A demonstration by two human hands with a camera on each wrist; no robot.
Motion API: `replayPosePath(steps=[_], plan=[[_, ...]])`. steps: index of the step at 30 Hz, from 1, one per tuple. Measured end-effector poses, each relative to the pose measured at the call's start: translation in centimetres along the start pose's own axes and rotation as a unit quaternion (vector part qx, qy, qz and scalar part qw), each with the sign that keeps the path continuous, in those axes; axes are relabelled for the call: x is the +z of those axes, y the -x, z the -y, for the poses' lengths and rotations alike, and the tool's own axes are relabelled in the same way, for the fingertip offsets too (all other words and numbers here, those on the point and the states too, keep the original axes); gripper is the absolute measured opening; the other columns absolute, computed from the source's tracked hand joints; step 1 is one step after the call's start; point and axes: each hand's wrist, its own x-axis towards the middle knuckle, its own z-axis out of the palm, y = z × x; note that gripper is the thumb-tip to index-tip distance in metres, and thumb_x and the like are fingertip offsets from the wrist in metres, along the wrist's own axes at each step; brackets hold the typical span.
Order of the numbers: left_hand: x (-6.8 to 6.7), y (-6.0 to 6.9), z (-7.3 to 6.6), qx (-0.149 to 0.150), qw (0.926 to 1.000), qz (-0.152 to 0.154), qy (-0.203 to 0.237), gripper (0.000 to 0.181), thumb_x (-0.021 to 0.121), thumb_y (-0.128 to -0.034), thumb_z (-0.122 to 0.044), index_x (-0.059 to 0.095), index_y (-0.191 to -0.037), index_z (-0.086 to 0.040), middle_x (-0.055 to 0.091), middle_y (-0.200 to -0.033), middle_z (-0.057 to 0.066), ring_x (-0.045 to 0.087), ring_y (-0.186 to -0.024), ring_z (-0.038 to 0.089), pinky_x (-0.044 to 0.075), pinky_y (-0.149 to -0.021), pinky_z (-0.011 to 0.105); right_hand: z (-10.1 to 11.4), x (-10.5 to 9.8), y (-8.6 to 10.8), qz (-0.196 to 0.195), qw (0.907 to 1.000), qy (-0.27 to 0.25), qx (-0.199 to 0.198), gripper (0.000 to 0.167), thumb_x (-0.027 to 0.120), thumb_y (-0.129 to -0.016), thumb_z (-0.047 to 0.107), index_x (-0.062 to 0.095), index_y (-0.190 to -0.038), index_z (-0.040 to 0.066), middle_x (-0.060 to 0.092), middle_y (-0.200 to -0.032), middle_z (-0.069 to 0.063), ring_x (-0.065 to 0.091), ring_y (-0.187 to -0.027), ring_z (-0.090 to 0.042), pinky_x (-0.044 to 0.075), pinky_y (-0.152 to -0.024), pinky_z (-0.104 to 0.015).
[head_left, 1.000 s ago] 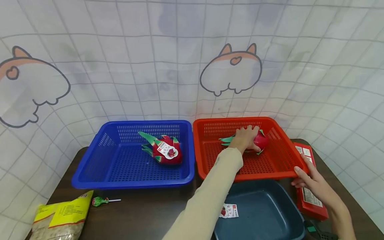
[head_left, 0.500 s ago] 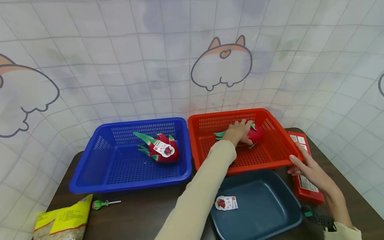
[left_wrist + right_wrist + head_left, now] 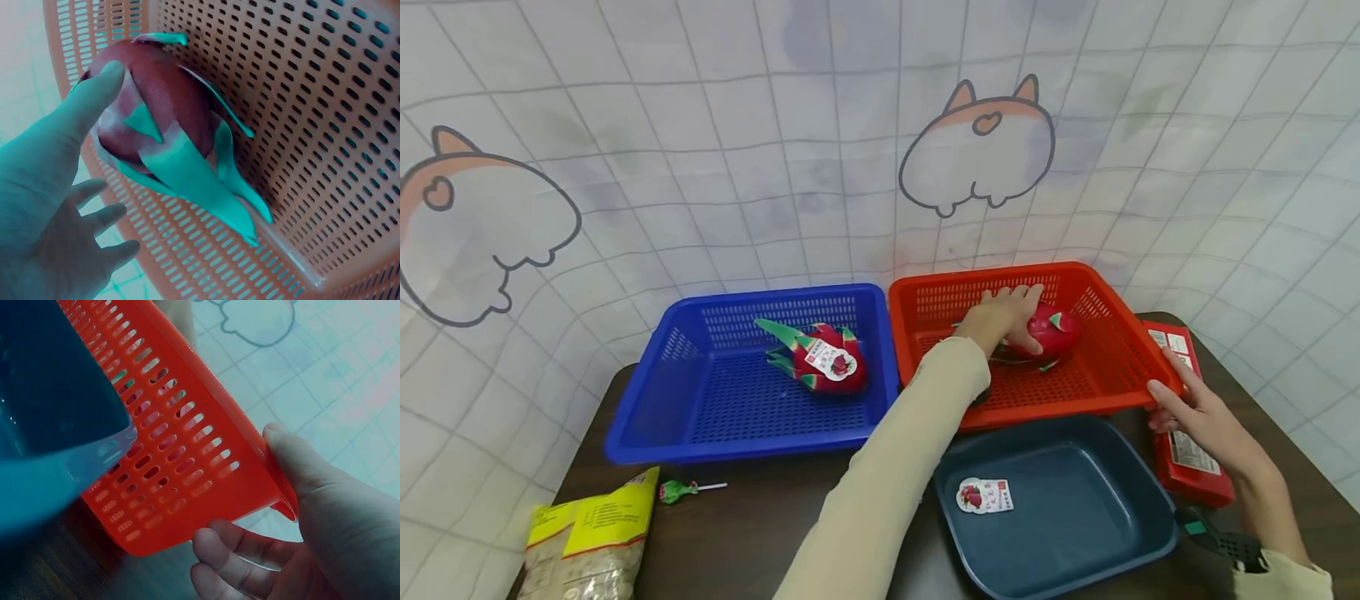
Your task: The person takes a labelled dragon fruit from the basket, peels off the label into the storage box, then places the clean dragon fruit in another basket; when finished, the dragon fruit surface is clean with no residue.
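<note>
A dragon fruit (image 3: 1054, 330) with green leaf tips lies in the red basket (image 3: 1105, 405). My left hand (image 3: 1006, 319) is over its left side; in the left wrist view, the thumb of that hand (image 3: 56, 181) touches the dragon fruit (image 3: 181, 100) while the other fingers are spread beside it. At the basket's front right corner, my right hand (image 3: 1210, 425) holds the rim, thumb on the edge and fingers underneath, as the right wrist view shows with the hand (image 3: 306, 537) against the red basket (image 3: 206, 494).
A blue basket (image 3: 655, 417) at left holds a labelled dragon fruit (image 3: 835, 367). In front are a dark blue tray (image 3: 1067, 517) with a sticker (image 3: 985, 496), a lollipop (image 3: 677, 491) and a yellow bag (image 3: 602, 525). A red box (image 3: 1195, 467) lies at right.
The dragon fruit in the red basket has turned a little under my left hand, and its leaf tip faces differently. My right hand stays on the basket rim. The head view has shifted.
</note>
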Motion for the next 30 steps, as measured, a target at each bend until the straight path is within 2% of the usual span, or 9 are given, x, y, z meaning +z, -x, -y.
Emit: replayPosePath(steps=[4,10,14,18,19,21,26,27,30], plan=[[-0.4,0.8,0.5,0.008,0.9998,-0.005,-0.018,0.1,0.063,-0.0834,-0.059,-0.002,-0.155,-0.032,0.007,-0.164,-0.01,0.007,-0.153,0.015,0.01,-0.125,0.042,0.2,-0.2,-0.3,-0.001,0.9998,-0.007,0.016,0.07,0.041,-0.104,0.027,-0.004,-0.157,0.022,0.062,-0.082,0.009,0.065,-0.069,-0.014,0.057,-0.067,-0.022],[-0.6,2.3,0.9,0.038,0.9976,0.003,-0.058,0.099,0.048,-0.0842,-0.073,-0.007,-0.155,-0.033,0.0,-0.165,-0.012,0.002,-0.154,0.015,0.003,-0.125,0.045,0.0,-0.1,-0.1,-0.001,0.9996,0.018,0.022,0.071,0.042,-0.104,0.03,-0.004,-0.157,0.018,0.06,-0.09,0.01,0.066,-0.07,-0.013,0.057,-0.066,-0.024],[-0.9,4.0,0.9,0.07,0.9923,-0.008,-0.102,0.098,0.043,-0.0825,-0.078,-0.008,-0.155,-0.037,-0.003,-0.164,-0.014,0.001,-0.154,0.014,0.001,-0.125,0.046,0.1,-0.5,0.1,-0.021,0.9961,0.08,0.032,0.076,0.044,-0.102,0.036,-0.004,-0.157,0.016,0.056,-0.116,-0.016,0.061,-0.075,-0.009,0.055,-0.064,-0.023],[-0.8,6.4,1.8,0.092,0.9857,-0.012,-0.14,0.095,0.039,-0.0828,-0.08,-0.008,-0.154,-0.038,-0.007,-0.164,-0.014,-0.001,-0.154,0.016,-0.001,-0.125,0.048,0.1,-1.0,0.5,-0.07,0.9884,0.123,0.055,0.08,0.045,-0.1,0.039,-0.002,-0.156,0.009,0.039,-0.131,-0.04,0.056,-0.092,-0.033,0.057,-0.06,-0.03],[-0.6,7.0,2.2,0.099,0.9844,-0.014,-0.144,0.095,0.038,-0.0835,-0.08,-0.008,-0.155,-0.037,-0.006,-0.164,-0.013,-0.001,-0.154,0.017,-0.001,-0.124,0.049,0.0,-1.1,0.6,-0.088,0.9848,0.135,0.064,0.08,0.045,-0.1,0.041,-0.001,-0.156,0.007,0.037,-0.132,-0.042,0.053,-0.094,-0.037,0.057,-0.059,-0.032],[-0.3,8.1,3.0,0.111,0.9827,-0.018,-0.147,0.094,0.037,-0.0846,-0.079,-0.006,-0.155,-0.035,-0.006,-0.165,-0.011,-0.002,-0.154,0.019,-0.001,-0.124,0.051,0.0,-1.3,0.7,-0.116,0.9808,0.139,0.073,0.08,0.045,-0.099,0.041,0.001,-0.155,0.005,0.033,-0.133,-0.044,0.045,-0.1,-0.051,0.059,-0.064,-0.046],[1.1,10.4,5.0,0.136,0.9808,-0.023,-0.138,0.092,0.035,-0.0852,-0.079,-0.003,-0.156,-0.034,-0.004,-0.165,-0.01,-0.003,-0.154,0.021,-0.002,-0.123,0.054,0.2,-0.9,0.8,-0.13,0.9795,0.137,0.069,0.08,0.048,-0.098,0.041,0.007,-0.155,0.003,0.032,-0.137,-0.046,0.039,-0.108,-0.06,0.053,-0.072,-0.065],[1.3,10.8,5.3,0.14,0.9804,-0.024,-0.136,0.092,0.035,-0.0852,-0.079,-0.002,-0.156,-0.034,-0.004,-0.165,-0.009,-0.003,-0.154,0.022,-0.001,-0.123,0.054,0.1,-0.6,0.7,-0.132,0.9778,0.145,0.073,0.08,0.048,-0.097,0.043,0.008,-0.156,0.005,0.034,-0.138,-0.043,0.045,-0.108,-0.051,0.055,-0.07,-0.06],[2.0,12.3,6.0,0.152,0.9789,-0.026,-0.134,0.089,0.034,-0.0859,-0.079,0.002,-0.156,-0.035,-0.001,-0.165,-0.008,-0.001,-0.154,0.022,-0.001,-0.123,0.055,-0.2,-0.2,0.3,-0.121,0.9805,0.14,0.067,0.081,0.05,-0.097,0.043,0.01,-0.156,0.005,0.035,-0.137,-0.042,0.047,-0.105,-0.047,0.058,-0.063,-0.047]])
